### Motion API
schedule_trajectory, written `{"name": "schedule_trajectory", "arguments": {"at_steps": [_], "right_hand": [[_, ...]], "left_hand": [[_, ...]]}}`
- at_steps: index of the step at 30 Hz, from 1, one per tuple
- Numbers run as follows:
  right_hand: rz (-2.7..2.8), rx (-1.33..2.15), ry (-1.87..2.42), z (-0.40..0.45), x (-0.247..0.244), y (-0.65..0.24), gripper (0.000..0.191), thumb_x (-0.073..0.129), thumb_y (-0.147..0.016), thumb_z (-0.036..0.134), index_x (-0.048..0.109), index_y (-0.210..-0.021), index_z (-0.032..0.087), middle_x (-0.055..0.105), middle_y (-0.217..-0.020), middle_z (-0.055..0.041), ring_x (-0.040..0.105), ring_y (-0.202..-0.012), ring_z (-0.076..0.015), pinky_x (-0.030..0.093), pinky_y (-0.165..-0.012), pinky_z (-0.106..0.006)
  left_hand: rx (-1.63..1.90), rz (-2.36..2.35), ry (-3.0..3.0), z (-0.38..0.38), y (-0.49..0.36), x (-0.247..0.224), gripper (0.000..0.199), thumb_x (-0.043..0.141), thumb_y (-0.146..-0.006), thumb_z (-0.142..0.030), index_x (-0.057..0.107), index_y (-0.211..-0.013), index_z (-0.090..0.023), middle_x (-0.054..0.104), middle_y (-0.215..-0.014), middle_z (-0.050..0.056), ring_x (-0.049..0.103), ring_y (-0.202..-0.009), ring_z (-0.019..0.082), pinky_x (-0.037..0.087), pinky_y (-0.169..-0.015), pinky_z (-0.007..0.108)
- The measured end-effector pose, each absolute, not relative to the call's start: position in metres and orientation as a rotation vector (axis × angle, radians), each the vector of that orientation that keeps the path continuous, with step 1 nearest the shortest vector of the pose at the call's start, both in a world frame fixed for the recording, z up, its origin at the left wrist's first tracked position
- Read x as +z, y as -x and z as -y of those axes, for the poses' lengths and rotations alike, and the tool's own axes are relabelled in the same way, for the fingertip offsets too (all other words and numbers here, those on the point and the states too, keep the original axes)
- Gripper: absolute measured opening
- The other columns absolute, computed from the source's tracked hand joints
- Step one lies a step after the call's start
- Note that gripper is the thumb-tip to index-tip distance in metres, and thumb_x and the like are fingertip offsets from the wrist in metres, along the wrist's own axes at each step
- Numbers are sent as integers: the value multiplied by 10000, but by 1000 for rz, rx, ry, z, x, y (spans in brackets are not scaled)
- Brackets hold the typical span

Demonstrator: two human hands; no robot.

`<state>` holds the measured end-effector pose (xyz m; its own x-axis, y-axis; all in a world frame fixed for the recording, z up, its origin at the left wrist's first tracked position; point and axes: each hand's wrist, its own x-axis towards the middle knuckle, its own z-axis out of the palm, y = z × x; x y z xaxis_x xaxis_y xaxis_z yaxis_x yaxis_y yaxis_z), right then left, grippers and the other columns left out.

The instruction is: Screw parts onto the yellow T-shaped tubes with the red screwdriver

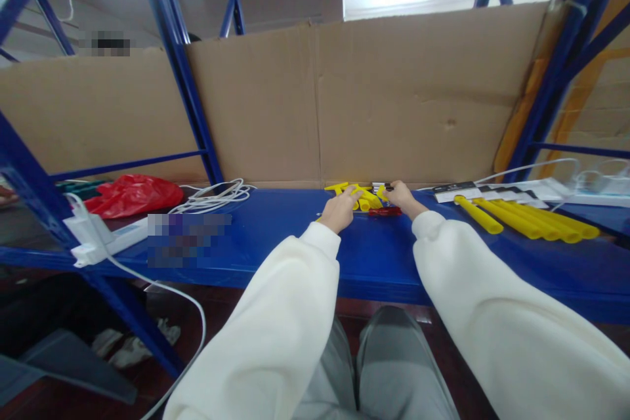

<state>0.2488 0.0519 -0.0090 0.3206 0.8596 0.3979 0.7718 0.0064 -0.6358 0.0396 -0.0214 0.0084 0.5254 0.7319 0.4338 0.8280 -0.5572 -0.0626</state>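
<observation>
Your left hand (339, 209): fingers partly extended, at the yellow fittings (365, 201). Your right hand (401, 197): fingers bent, by the small black-and-white parts (378, 187). Grip of either: too small in view to tell. Yellow fittings: heaped near your bench's (280, 236) far edge, about mid-length. Red object (384, 211): between your hands. Yellow tubes (516, 220): side by side, toward the right end.

Head-worn view, forward and down
</observation>
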Motion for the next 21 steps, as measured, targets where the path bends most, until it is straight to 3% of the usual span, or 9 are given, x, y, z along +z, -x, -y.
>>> {"name": "schedule_trajectory", "arguments": {"at_steps": [5, 7, 9, 12, 16, 21], "right_hand": [[1661, -8, 1930, -35, -1, -244, 370, 551, -937, 323, 666, -1240, 144, 701, -1235, -221, 633, -1201, -369, 474, -988, -592], [1682, -80, 1848, -24, 4, -240, 348, 540, -949, 338, 681, -1227, 183, 688, -1276, -198, 591, -1264, -375, 432, -1025, -630], [1609, 43, 1701, -13, 10, -234, 341, 522, -972, 354, 671, -1230, 188, 724, -1202, -174, 655, -1179, -331, 495, -990, -558], [1464, 558, 1384, 0, 18, -222, 374, 557, -968, 419, 643, -1209, 147, 763, -878, -126, 746, -771, -244, 607, -712, -386], [1414, 1030, 1134, 11, 21, -209, 285, 730, -842, 278, 653, -1093, 166, 686, -620, -7, 606, -452, -142, 500, -426, -232], [1149, 994, 1079, 6, 24, -218, 279, 672, -819, 124, 614, -1089, 159, 566, -495, 63, 448, -367, -72, 337, -370, -150]], "left_hand": [[-553, 1323, 2512, 22, -39, 9, 581, 420, -931, -35, 512, -1460, -256, 451, -1553, 113, 618, -1257, 234, 545, -1017, 351], [-565, 1321, 2512, 22, -39, 8, 590, 434, -924, -33, 516, -1457, -271, 451, -1551, 112, 621, -1251, 237, 542, -1025, 362], [-583, 1315, 2515, 20, -39, 7, 590, 438, -920, -33, 522, -1452, -274, 452, -1550, 117, 625, -1245, 240, 538, -1033, 375], [-639, 1292, 2531, 17, -40, 6, 597, 426, -911, -16, 514, -1456, -244, 456, -1543, 142, 619, -1257, 245, 523, -1048, 387], [-758, 1202, 2599, 10, -42, 3, 633, 449, -904, -23, 424, -1511, -201, 467, -1533, 160, 554, -1340, 238, 470, -1101, 385], [-812, 1163, 2616, 6, -39, -1, 661, 537, -910, -116, 359, -1544, -174, 463, -1543, 175, 497, -1396, 237, 439, -1131, 371]]}}
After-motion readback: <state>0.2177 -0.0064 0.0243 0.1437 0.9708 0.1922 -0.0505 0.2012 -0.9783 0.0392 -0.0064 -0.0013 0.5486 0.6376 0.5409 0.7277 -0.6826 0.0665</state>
